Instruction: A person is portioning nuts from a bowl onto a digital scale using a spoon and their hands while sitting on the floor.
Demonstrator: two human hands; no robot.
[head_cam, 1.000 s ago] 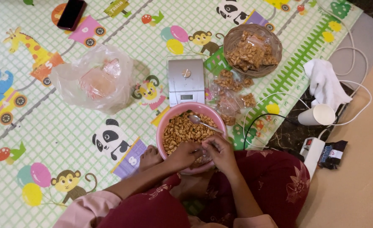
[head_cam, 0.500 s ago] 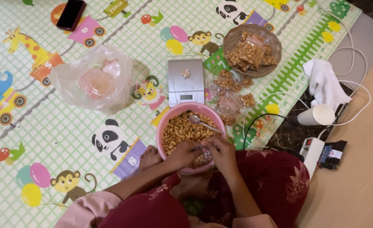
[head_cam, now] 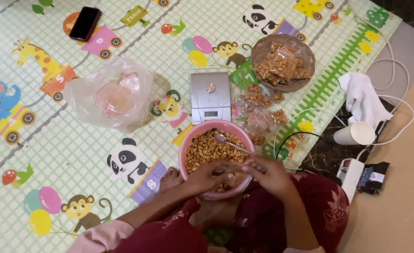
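Observation:
A pink bowl (head_cam: 195, 140) full of roasted peanuts stands on the play mat just in front of my knees, with a metal spoon (head_cam: 225, 140) lying in it. Both my hands meet over the bowl's near rim. My left hand (head_cam: 210, 176) and my right hand (head_cam: 269, 172) pinch a small clear packet of peanuts (head_cam: 235, 178) between them. The fingers cover most of the packet. A small silver digital scale (head_cam: 210, 96) sits right behind the bowl.
Several filled clear packets (head_cam: 261, 110) lie right of the scale, and more fill a woven basket (head_cam: 282, 61). A crumpled plastic bag (head_cam: 111, 96) and a phone (head_cam: 85, 22) lie to the left. A white cloth (head_cam: 361, 100), paper cup (head_cam: 354, 134), power strip (head_cam: 350, 173) and cables lie right.

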